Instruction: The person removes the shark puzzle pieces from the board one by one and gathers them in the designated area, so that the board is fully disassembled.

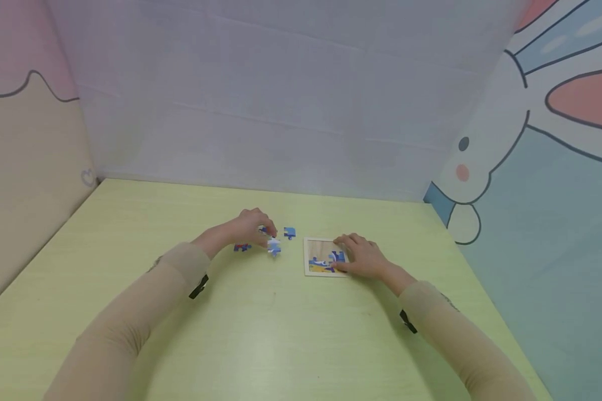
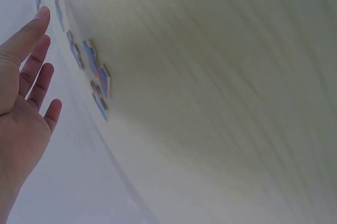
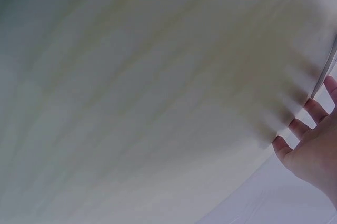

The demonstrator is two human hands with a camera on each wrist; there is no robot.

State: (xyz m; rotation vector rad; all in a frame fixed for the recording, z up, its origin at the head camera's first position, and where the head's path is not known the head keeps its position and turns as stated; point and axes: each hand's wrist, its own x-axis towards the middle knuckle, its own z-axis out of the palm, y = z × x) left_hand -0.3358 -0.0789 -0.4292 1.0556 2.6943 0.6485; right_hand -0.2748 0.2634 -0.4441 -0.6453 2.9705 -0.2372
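Observation:
My left hand (image 1: 251, 227) hovers over loose jigsaw pieces, fingers relaxed and slightly bent, thumb apart. In the left wrist view, nothing shows between the fingers of the left hand (image 2: 26, 87). By its thumb lies a pale blue and white jigsaw piece (image 1: 274, 248). A blue piece (image 1: 290, 233) lies to its right, and a red and blue piece (image 1: 242, 247) near the palm. My right hand (image 1: 363, 256) rests at the right side of a square puzzle tray (image 1: 306, 259), thumb over the fitted pieces (image 1: 321, 265). Extended fingers of the right hand (image 3: 310, 134) show in the right wrist view.
The light wooden table (image 1: 281, 334) ends at a pale back wall (image 1: 281, 111). A wall with a painted rabbit (image 1: 481, 139) stands on the right, and another painted wall (image 1: 25, 167) on the left. Several jigsaw pieces (image 2: 95, 66) lie flat beyond the left fingers.

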